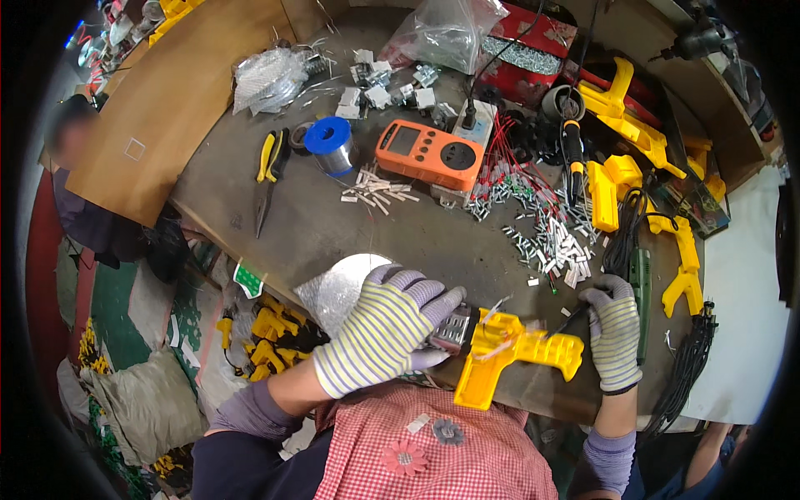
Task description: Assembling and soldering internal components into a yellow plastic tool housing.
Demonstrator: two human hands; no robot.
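My left hand (pixel 387 329), in a striped knit glove, is closed around the silvery metal motor part (pixel 452 330) of a power tool. This part joins a yellow plastic tool housing (pixel 508 346), lying at the table's front edge above my lap. Wires show inside the housing. At its right, my gloved right hand (pixel 615 333) has its fingers curled on a thin black cord (pixel 572 320) that runs toward the housing. Just beside that hand lies a green tool handle (pixel 640 292). A round silvery sheet (pixel 337 287) is partly behind my left hand.
Further back are an orange meter (pixel 429 154), a blue solder spool (pixel 331 143), yellow-handled pliers (pixel 268 175) and a heap of small wired parts (pixel 542 217). Yellow housings (pixel 617 187) and a black cord bundle (pixel 687 358) lie right. Another person (pixel 79 183) sits far left.
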